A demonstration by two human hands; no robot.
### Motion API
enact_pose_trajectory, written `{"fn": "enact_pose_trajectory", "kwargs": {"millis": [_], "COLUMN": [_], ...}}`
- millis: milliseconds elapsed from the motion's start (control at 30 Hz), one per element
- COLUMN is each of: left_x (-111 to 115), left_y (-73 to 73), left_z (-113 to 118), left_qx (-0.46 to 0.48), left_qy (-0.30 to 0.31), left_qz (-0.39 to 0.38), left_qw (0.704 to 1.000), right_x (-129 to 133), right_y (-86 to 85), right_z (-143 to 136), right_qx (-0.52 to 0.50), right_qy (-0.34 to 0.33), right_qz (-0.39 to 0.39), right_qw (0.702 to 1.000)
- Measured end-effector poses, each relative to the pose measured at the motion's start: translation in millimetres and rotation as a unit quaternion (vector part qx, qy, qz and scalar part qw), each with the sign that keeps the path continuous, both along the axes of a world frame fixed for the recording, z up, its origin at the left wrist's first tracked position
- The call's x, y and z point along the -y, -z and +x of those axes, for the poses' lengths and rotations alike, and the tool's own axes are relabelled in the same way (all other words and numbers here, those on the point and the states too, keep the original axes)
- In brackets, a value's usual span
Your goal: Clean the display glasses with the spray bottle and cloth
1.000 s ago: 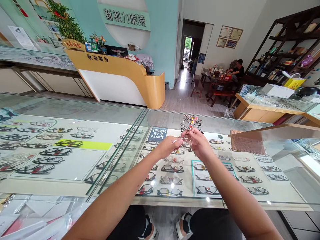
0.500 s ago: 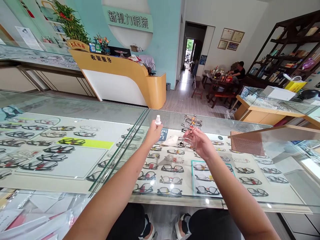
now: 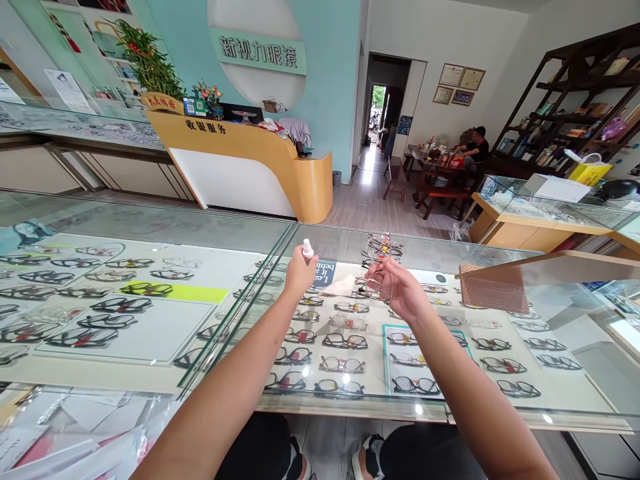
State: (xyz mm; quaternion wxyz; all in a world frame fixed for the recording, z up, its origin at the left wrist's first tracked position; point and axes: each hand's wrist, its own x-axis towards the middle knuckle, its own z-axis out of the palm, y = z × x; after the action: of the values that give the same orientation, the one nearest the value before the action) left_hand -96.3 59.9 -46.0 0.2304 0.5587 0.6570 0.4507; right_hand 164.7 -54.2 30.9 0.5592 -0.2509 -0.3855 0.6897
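My left hand is wrapped around a small white spray bottle, whose nozzle shows above the fingers. My right hand pinches a pair of thin-rimmed eyeglasses over the glass counter, its two lenses one above the other. Between the hands, a crumpled white cloth lies on the countertop. Just beyond the right hand is a cluster of eyeglasses, partly hidden behind the held pair. Rows of framed eyeglasses show through the glass below my forearms.
A brown ribbed tray stands on the counter at right. Plastic-wrapped packets lie at lower left. Across the floor are a yellow-and-white cashier desk and a person seated at a wooden table. The glass case's metal seam runs left of my arm.
My left hand with the spray bottle has shifted slightly left, away from the eyeglasses. The right hand stays nearly in place with the eyeglasses. The view has tilted up a little.
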Motion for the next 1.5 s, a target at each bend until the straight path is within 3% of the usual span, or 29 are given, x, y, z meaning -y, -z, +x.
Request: {"fn": "enact_pose_trajectory", "kwargs": {"millis": [100,167,267,333,433,567,767,933,1100,1267,1500], "left_x": [14.5,27.1,44.1,50.6,51.9,47.3,44.1,44.6,63.1,79.1,85.0], "left_y": [-14.5,-28.0,-43.4,-45.5,-38.0,-28.1,-32.4,-43.8,-59.6,-64.6,-63.5], "left_z": [8.1,14.3,20.4,21.2,19.3,17.1,18.9,21.3,29.9,38.4,42.1], "left_qx": [-0.044,-0.072,-0.133,-0.202,-0.275,-0.268,-0.237,-0.04,0.088,0.078,0.074], "left_qy": [-0.079,-0.058,0.164,0.313,0.391,0.373,0.284,0.203,0.205,0.222,0.251], "left_qz": [0.173,0.244,0.157,0.061,-0.015,-0.018,-0.037,-0.03,0.083,0.118,0.127], "left_qw": [0.981,0.965,0.965,0.926,0.878,0.888,0.928,0.978,0.971,0.965,0.957], "right_x": [-0.3,-0.8,-2.1,-3.1,-4.2,-4.8,-4.2,-2.9,0.3,5.0,4.2], "right_y": [-0.5,-0.8,-1.4,-1.9,-2.0,-0.6,0.3,-0.1,1.7,-0.4,3.7], "right_z": [1.7,3.9,7.3,8.7,9.2,8.9,8.8,6.7,1.3,-3.7,-6.1], "right_qx": [-0.002,-0.003,-0.005,-0.004,-0.002,-0.004,-0.005,0.01,0.019,0.032,0.048], "right_qy": [0.003,0.005,0.008,0.009,0.011,0.012,0.014,0.017,0.022,0.035,0.044], "right_qz": [0.003,0.003,0.003,0.006,0.009,0.006,0.0,0.002,-0.002,0.0,0.014], "right_qw": [1.0,1.0,1.0,1.0,1.0,1.0,1.0,1.0,1.0,0.999,0.998]}}
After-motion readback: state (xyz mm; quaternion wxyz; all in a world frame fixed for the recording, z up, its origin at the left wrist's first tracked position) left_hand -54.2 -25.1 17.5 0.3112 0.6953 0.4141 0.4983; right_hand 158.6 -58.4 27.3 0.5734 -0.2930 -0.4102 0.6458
